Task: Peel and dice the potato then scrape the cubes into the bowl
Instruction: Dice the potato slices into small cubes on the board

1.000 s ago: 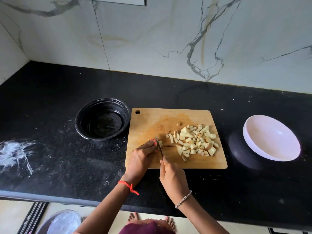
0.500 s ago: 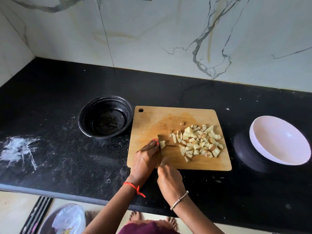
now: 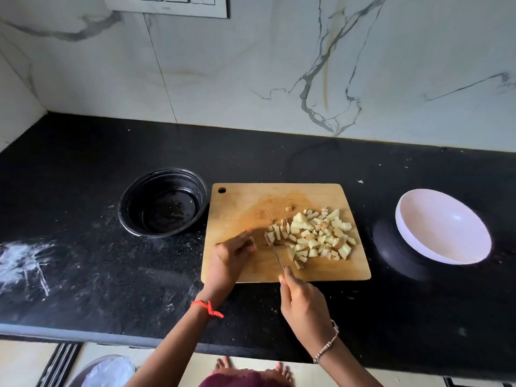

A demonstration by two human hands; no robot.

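A wooden cutting board [image 3: 240, 202] lies on the black counter. A pile of pale potato cubes [image 3: 318, 236] covers its right half. My left hand [image 3: 229, 255] pinches a small leftover potato piece [image 3: 251, 243] on the board's left part. My right hand [image 3: 303, 300] grips a knife [image 3: 273, 251] by the handle, with the thin blade lying just left of the cube pile, a gap away from the held piece. A white bowl [image 3: 444, 227] sits tilted on the counter to the board's right.
A black bowl [image 3: 163, 202] stands just left of the board. White smears [image 3: 22, 261] mark the counter at far left. The counter's front edge [image 3: 83, 335] runs below my wrists, with a lined bin [image 3: 103, 371] on the floor beneath. A marble wall stands behind.
The knife blade has moved right, away from the piece under my left hand, toward the cube pile. My right hand has shifted right and back. The camera view tilted up slightly.
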